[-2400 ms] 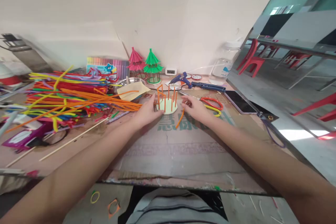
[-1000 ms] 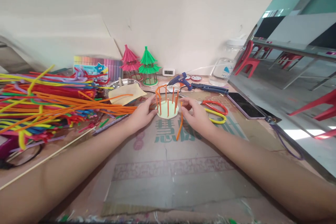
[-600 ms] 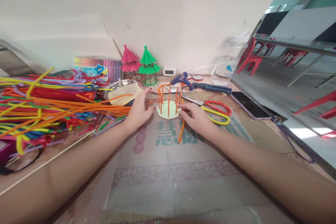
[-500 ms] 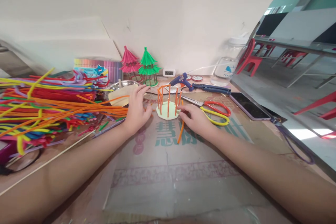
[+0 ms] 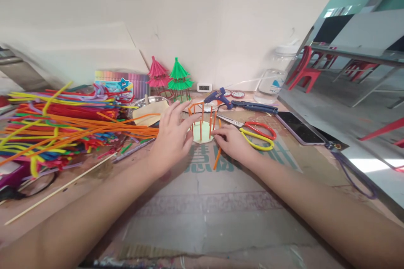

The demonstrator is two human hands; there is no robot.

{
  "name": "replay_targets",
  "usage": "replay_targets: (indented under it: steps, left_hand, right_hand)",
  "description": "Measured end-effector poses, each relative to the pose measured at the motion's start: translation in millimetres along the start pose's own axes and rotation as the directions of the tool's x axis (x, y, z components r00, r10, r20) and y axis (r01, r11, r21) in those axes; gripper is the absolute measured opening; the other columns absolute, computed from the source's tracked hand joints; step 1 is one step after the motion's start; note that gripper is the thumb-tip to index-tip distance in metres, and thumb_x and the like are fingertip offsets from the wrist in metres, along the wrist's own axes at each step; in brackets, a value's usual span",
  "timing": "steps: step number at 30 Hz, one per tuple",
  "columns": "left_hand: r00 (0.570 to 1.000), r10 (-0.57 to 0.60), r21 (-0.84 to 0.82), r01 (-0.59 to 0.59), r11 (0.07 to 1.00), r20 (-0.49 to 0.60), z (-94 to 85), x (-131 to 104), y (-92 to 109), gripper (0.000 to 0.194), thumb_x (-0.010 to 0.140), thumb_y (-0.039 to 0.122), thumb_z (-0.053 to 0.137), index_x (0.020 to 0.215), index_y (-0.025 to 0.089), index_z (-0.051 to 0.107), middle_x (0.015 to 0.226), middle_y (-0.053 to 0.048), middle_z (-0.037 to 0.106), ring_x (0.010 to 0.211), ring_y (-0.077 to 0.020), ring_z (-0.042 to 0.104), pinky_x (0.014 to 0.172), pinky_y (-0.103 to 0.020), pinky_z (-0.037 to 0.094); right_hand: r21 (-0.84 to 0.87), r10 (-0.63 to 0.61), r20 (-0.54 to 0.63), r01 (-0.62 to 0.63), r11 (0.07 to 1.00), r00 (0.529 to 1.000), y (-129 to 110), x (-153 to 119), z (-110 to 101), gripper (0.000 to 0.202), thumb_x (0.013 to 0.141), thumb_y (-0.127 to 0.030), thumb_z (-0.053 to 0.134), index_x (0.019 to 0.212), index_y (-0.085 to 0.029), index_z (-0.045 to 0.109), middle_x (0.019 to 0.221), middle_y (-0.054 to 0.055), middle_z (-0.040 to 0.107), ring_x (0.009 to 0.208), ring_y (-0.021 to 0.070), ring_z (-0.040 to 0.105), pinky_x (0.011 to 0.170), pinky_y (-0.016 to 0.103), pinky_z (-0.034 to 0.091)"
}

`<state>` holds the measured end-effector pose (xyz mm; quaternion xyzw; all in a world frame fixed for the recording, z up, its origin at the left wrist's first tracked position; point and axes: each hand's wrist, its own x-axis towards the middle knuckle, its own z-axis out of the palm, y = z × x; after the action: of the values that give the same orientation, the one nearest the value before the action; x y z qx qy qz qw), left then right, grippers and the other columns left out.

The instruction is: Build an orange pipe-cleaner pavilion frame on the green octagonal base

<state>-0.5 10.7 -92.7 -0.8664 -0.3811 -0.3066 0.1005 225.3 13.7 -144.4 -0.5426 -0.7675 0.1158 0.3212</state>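
Note:
A small pale green many-sided base lies on the cardboard with several orange pipe-cleaner posts standing upright on it. Orange crosspieces join some post tops at the back left. My left hand is at the base's left side, fingers spread, the forefinger reaching over toward the posts and the thumb by the rim. At the right rim, my right hand has its bent fingertips and thumb closed on the base's edge. A loose orange pipe-cleaner piece lies partly under my right hand.
Bundles of pipe cleaners cover the left. Behind stand pink and green pagoda-like models, a small clock and a blue glue gun. Scissors, a phone and a water bottle are at right.
My left hand has moved right, closer to the posts, with its forefinger now over the base. My right hand stays at the rim, and the base appears slightly turned.

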Motion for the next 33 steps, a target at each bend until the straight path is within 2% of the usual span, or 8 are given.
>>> replay_targets:
  steps: [3,8,12,17,23,33]
  left_hand:
    - [1.000,0.017,0.013,-0.017,1.000,0.012,-1.1,-2.1,1.8,0.053,0.088,0.011,0.053,0.137,0.029,0.054,0.160,-0.008,0.031,0.150,-0.0352,0.023,0.121,-0.063,0.025]
    - [0.998,0.029,-0.017,-0.028,0.999,0.048,1.3,-4.4,-1.7,0.061,0.086,0.010,0.054,0.142,0.031,0.048,0.161,-0.007,0.028,0.150,-0.0356,0.024,0.120,-0.063,0.026]
    - [0.998,0.032,-0.007,-0.032,0.999,0.045,0.2,-4.3,-1.4,0.058,0.086,0.009,0.054,0.141,0.029,0.050,0.160,-0.008,0.030,0.149,-0.0346,0.025,0.121,-0.061,0.027]
    - [0.998,0.047,-0.024,-0.045,0.999,0.052,-1.3,-3.8,-0.5,0.061,0.087,0.008,0.053,0.142,0.032,0.049,0.161,-0.007,0.029,0.150,-0.0345,0.024,0.121,-0.062,0.026]
    - [0.997,0.065,-0.020,-0.064,0.998,0.053,-1.0,-3.9,-3.3,0.057,0.087,0.009,0.055,0.141,0.027,0.051,0.160,-0.011,0.030,0.150,-0.0352,0.024,0.120,-0.062,0.027]
    - [0.993,0.099,-0.028,-0.098,0.995,0.071,-1.5,-3.5,-5.0,0.057,0.089,0.010,0.054,0.143,0.027,0.049,0.160,-0.012,0.032,0.150,-0.0334,0.026,0.121,-0.060,0.027]
  right_hand:
    - [-0.003,-0.002,0.000,0.002,1.000,1.000,-0.8,0.1,-0.4,0.026,0.090,-0.017,0.057,0.101,-0.021,0.080,0.093,0.008,0.072,0.097,0.0251,0.063,0.091,0.038,0.049]
    - [-0.006,0.014,0.008,-0.014,1.000,1.000,-1.9,0.1,-0.7,0.027,0.089,-0.016,0.057,0.102,-0.021,0.080,0.097,0.009,0.072,0.100,0.0262,0.063,0.094,0.040,0.048]
    - [-0.008,0.026,0.016,-0.026,1.000,1.000,-2.2,0.6,-0.9,0.027,0.090,-0.017,0.057,0.102,-0.020,0.080,0.097,0.009,0.072,0.101,0.0268,0.063,0.094,0.041,0.049]
    - [-0.006,0.026,0.025,-0.026,1.000,0.999,-2.8,0.8,-1.8,0.027,0.090,-0.016,0.057,0.103,-0.019,0.080,0.096,0.010,0.072,0.099,0.0259,0.063,0.094,0.040,0.049]
    - [0.007,0.021,0.029,-0.022,1.000,0.999,-1.6,-0.4,-1.9,0.028,0.091,-0.018,0.055,0.105,-0.017,0.080,0.098,0.010,0.071,0.095,0.0235,0.064,0.093,0.038,0.050]
    - [0.010,0.012,0.017,-0.012,1.000,1.000,0.0,-0.5,-1.4,0.028,0.090,-0.016,0.057,0.105,-0.018,0.080,0.099,0.010,0.072,0.100,0.0252,0.063,0.096,0.039,0.049]
